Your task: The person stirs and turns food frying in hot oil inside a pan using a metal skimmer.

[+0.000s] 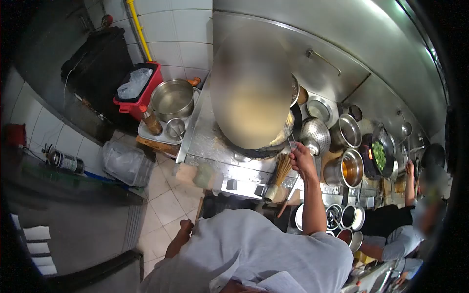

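My right hand (303,161) is closed around the handle of a metal utensil (292,141), whose far end reaches the right rim of a large wok (254,152). A blurred patch covers most of the wok, and pale food (281,136) shows at its right side. Below the wok a bamboo brush (278,176) leans on the steel stove front. My left hand (185,227) hangs low beside my body, away from the stove, its fingers curled with nothing visible in them.
Left of the stove, a tray (146,134) holds a steel pot (172,100) and a bottle (151,121). To the right stand a perforated ladle (315,134), a pot of orange liquid (344,168) and a wok of greens (378,154). A co-worker (405,239) works at far right.
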A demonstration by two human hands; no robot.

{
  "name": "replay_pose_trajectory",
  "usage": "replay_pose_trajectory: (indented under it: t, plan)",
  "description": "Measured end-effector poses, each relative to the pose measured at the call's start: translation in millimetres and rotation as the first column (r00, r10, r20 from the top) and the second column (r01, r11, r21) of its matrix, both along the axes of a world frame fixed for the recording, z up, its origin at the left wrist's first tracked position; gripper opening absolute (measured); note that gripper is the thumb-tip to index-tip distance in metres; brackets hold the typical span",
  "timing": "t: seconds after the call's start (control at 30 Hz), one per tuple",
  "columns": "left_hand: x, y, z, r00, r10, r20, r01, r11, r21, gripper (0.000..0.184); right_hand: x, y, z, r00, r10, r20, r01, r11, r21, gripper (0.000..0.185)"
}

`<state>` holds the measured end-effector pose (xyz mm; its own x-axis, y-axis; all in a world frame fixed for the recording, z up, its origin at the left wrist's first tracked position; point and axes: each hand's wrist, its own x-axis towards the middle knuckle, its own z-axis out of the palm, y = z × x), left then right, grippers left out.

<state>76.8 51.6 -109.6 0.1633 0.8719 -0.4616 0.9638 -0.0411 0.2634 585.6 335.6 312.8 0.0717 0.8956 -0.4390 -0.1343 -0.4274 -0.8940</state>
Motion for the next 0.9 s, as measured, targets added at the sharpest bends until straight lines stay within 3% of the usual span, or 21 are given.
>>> replay_pose_trajectory:
  t: [0.07, 0.1, 0.17, 0.23, 0.3, 0.37, 0.43, 0.57, 0.67, 0.77, 0.83, 0.87, 0.9]
  plan:
    - [-2, -8, -7, 0.988, 0.127, 0.091, -0.131, 0.991, 0.033, 0.027, -13, 22, 10, 1.0, -0.009, -0.006, 0.009, 1.0, 0.02, 0.024]
    - [0, -8, -5, 0.985, 0.146, 0.092, -0.15, 0.988, 0.038, 0.027, -15, 42, 4, 0.996, 0.016, 0.088, -0.025, 0.994, 0.105, 0.028]
    - [7, -10, 4, 0.984, 0.171, -0.042, -0.175, 0.981, -0.089, 0.029, -16, 90, -5, 0.892, 0.056, 0.448, -0.184, 0.951, 0.248, 0.033]
    - [7, -20, 9, 0.98, 0.194, -0.036, -0.196, 0.979, -0.047, 0.028, -18, 152, -31, 0.508, -0.175, 0.844, -0.452, 0.78, 0.434, 0.037]
    - [9, -23, 1, 0.978, 0.208, -0.027, -0.208, 0.978, 0.003, 0.026, -50, 191, -25, 0.232, -0.323, 0.918, -0.533, 0.747, 0.398, 0.041]
    - [9, -21, -9, 0.974, 0.214, -0.071, -0.217, 0.975, -0.038, 0.025, -78, 237, -44, 0.028, -0.263, 0.964, -0.542, 0.807, 0.236, 0.043]
    - [11, -20, -7, 0.985, 0.17, -0.009, -0.17, 0.985, -0.028, 0.023, -95, 272, -62, -0.074, -0.204, 0.976, -0.62, 0.776, 0.115, 0.043]
    - [-5, -7, 29, 0.979, -0.029, 0.201, 0.02, 0.999, 0.046, 0.018, -98, 265, -40, -0.056, -0.073, 0.996, -0.559, 0.828, 0.029, 0.042]
    - [-9, -2, 29, 0.965, -0.087, 0.246, 0.08, 0.996, 0.038, 0.018, -64, 203, -20, 0.141, -0.18, 0.974, -0.517, 0.825, 0.228, 0.04]
    - [-7, -4, 21, 0.97, 0.028, 0.241, -0.014, 0.998, -0.063, 0.018, -20, 130, 17, 0.307, -0.108, 0.945, -0.446, 0.861, 0.243, 0.039]
    - [-7, -9, 18, 0.959, 0.127, 0.252, -0.094, 0.986, -0.138, 0.018, 25, 102, 13, 0.4, -0.101, 0.911, -0.402, 0.874, 0.273, 0.04]
    - [-8, -9, 17, 0.946, 0.182, 0.266, -0.138, 0.975, -0.176, 0.018, 49, 90, 7, 0.401, -0.149, 0.904, -0.43, 0.841, 0.33, 0.041]
    - [-9, -9, 16, 0.926, 0.249, 0.283, -0.189, 0.956, -0.224, 0.018, 61, 77, 17, 0.333, -0.131, 0.934, -0.413, 0.87, 0.269, 0.04]
